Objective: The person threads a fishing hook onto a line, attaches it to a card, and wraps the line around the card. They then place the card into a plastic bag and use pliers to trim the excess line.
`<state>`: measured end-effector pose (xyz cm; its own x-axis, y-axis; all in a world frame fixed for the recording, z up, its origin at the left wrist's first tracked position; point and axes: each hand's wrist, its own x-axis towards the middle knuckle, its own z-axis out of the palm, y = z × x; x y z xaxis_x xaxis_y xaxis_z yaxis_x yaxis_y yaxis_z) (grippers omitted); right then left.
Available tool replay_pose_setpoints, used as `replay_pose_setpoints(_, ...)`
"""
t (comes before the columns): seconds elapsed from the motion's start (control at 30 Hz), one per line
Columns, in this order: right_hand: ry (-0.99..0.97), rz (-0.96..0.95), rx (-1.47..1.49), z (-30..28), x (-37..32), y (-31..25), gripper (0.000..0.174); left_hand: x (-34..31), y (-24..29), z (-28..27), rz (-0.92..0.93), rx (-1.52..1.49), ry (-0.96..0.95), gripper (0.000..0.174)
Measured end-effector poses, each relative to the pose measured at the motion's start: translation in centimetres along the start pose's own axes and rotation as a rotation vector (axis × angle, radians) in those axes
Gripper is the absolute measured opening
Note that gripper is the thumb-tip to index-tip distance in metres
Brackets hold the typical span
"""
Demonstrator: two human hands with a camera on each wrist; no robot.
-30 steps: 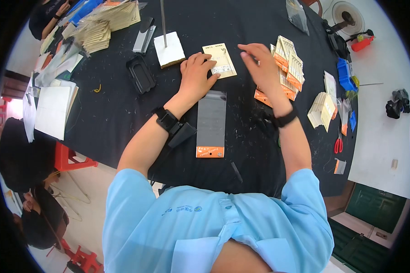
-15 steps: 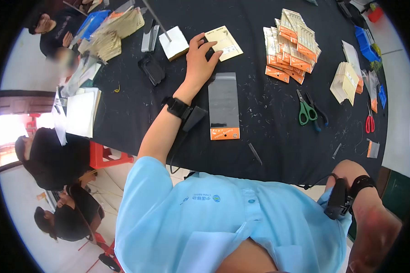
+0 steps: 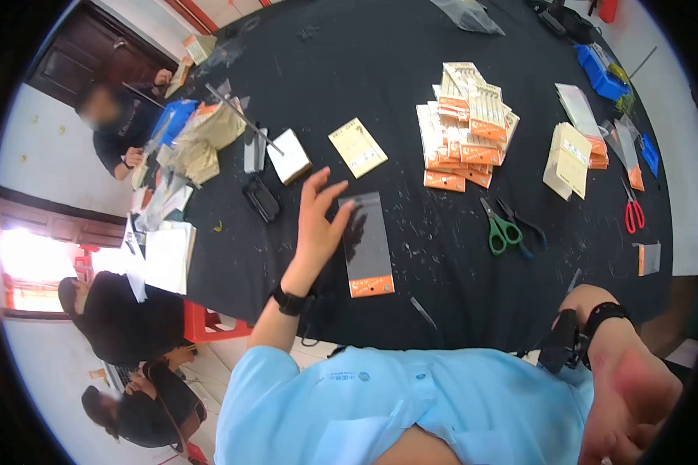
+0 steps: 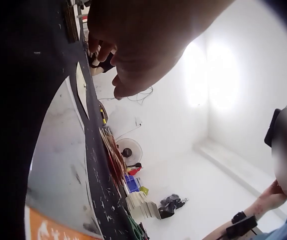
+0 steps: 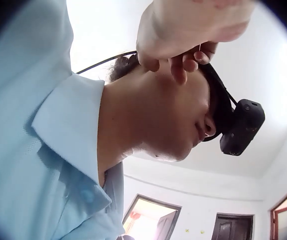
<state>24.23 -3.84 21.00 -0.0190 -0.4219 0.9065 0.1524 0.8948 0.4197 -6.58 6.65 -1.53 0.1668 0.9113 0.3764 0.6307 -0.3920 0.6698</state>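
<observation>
My left hand (image 3: 320, 221) is over the black table with its fingers spread, holding nothing. Its fingertips overlap the left side of a clear plastic bag (image 3: 371, 248) with an orange header. Just beyond the hand lies a cream card (image 3: 357, 148), apart from the fingers. In the left wrist view the hand (image 4: 138, 47) is above the bag (image 4: 61, 165) and the table. My right hand (image 5: 196, 25) is raised to the head, fingers loosely bent beside the cheek. In the head view only part of this hand (image 3: 624, 442) shows, at the lower right.
A heap of orange-ended card packs (image 3: 473, 116) lies beyond green scissors (image 3: 504, 235) and pliers (image 3: 527, 229). A white block (image 3: 289, 157) with a metal rod and a black tray (image 3: 260, 199) are on the left. Folded cards (image 3: 568, 163) and red scissors (image 3: 634, 213) lie right.
My right hand has left the heap of packs and come up to the face. The left hand has drawn back from the cream card toward the clear bag.
</observation>
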Motion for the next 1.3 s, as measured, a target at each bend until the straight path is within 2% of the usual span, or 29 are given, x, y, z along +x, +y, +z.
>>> replay_pose_setpoints(0.03,0.018,-0.017,-0.009,-1.3,0.1,-0.2,0.026,-0.1,0.2,-0.2,0.005,0.008,-0.006,0.032)
replay_pose_setpoints(0.1,-0.158,0.01,0.121,-3.8,0.6,-0.6,0.025,-0.1,0.8,-0.7,-0.013,0.029,-0.024,0.032)
replay_pose_setpoints(0.23,-0.08,-0.056,0.154,-2.1,-1.0,0.0,0.026,0.8,1.8,-1.5,0.009,0.07,-0.025,0.032)
replay_pose_setpoints(0.33,-0.035,0.018,-0.018,-0.6,-1.1,0.3,0.027,1.3,2.4,-2.0,0.02,0.09,-0.021,0.032)
replay_pose_setpoints(0.4,0.083,-0.103,-0.245,-0.8,-0.9,0.0,0.025,1.5,2.6,-2.2,0.023,0.102,-0.031,0.032)
replay_pose_setpoints(0.43,0.09,-0.102,-0.245,-1.7,-0.8,-0.5,0.025,1.8,2.9,-2.4,0.038,0.104,-0.031,0.032)
replay_pose_setpoints(0.5,-0.067,-0.033,-0.136,-3.1,-0.5,-0.9,0.023,2.6,2.6,-2.4,0.042,0.087,-0.028,0.032)
replay_pose_setpoints(0.63,0.056,-0.064,-0.055,0.2,-1.8,0.3,0.022,4.8,2.9,-3.3,0.076,0.099,-0.033,0.031)
replay_pose_setpoints(0.7,0.041,0.046,-0.003,0.7,-2.3,0.2,0.024,5.9,2.9,-3.5,0.044,0.047,-0.042,0.031)
replay_pose_setpoints(0.73,0.046,0.043,-0.004,1.1,-2.7,0.2,0.024,6.5,2.8,-3.7,0.047,0.052,-0.041,0.031)
replay_pose_setpoints(0.8,0.092,0.063,0.155,1.8,-3.5,0.3,0.013,7.9,2.4,-3.9,0.109,0.075,-0.063,0.032)
replay_pose_setpoints(0.87,0.167,0.084,0.143,2.6,-4.6,0.2,0.009,9.5,1.4,-4.0,0.133,0.05,-0.054,0.032)
replay_pose_setpoints(0.9,0.237,0.108,0.13,2.8,-5.2,0.1,0.017,10.5,0.6,-4.0,0.127,0.08,-0.077,0.032)
replay_pose_setpoints(0.93,0.231,0.106,0.133,2.8,-5.8,-0.1,0.017,11.6,-0.2,-3.8,0.122,0.11,-0.099,0.032)
replay_pose_setpoints(1.0,0.279,0.214,0.116,2.8,-7.2,-0.5,0.03,13.9,-2.1,-3.2,0.114,0.15,-0.08,0.032)
replay_pose_setpoints(1.03,0.3,0.242,0.085,2.8,-7.8,-0.6,0.029,15.2,-3.2,-2.9,0.108,0.189,-0.073,0.034)
replay_pose_setpoints(1.17,0.209,0.326,-0.011,2.1,-8.3,-0.6,0.029,20.0,-7.9,-1.3,0.045,0.357,-0.07,0.036)
replay_pose_setpoints(1.23,0.178,0.431,-0.063,1.5,-8.2,-0.7,0.029,22.3,-10.2,-0.5,-0.001,0.37,-0.049,0.036)
replay_pose_setpoints(1.3,0.199,0.419,-0.081,1.6,-8.6,0.0,0.029,24.3,-12.6,0.6,-0.044,0.386,-0.032,0.036)
